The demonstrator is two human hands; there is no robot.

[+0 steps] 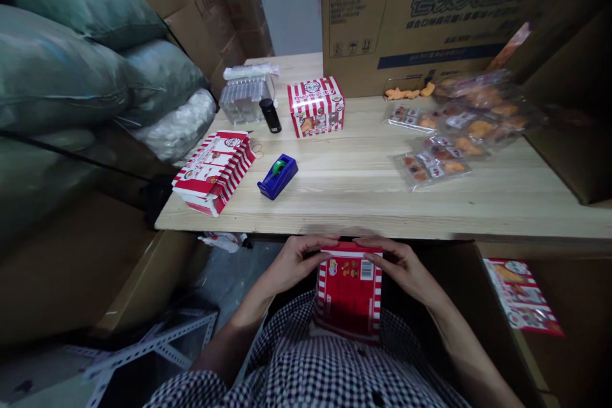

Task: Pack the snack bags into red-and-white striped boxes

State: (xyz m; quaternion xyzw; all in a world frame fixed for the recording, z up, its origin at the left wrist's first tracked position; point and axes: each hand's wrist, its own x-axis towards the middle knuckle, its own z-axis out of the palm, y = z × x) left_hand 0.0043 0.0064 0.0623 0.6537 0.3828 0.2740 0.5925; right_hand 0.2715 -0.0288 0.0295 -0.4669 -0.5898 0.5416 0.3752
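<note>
A red-and-white striped carton (pixel 348 296) rests against my body in front of the table edge, its printed red face with a barcode toward me. My left hand (pixel 299 262) pinches the carton's far left corner between thumb and fingers. At the far right corner my right hand (pixel 399 264) grips it the same way. Beyond, on the table, stands an assembled striped box (pixel 316 107) with a picture window. A pile of flattened striped cartons (pixel 214 169) lies at the table's left end, near a blue tape dispenser (pixel 278 176) with green tape.
Clear plastic packs of toy food (pixel 461 131) lie on the table's right side. A black bottle (pixel 270 116) and a clear plastic container (pixel 243 99) stand at the back left. A large cardboard box (pixel 382 19) blocks the back; stuffed sacks (pixel 71 64) pile up left.
</note>
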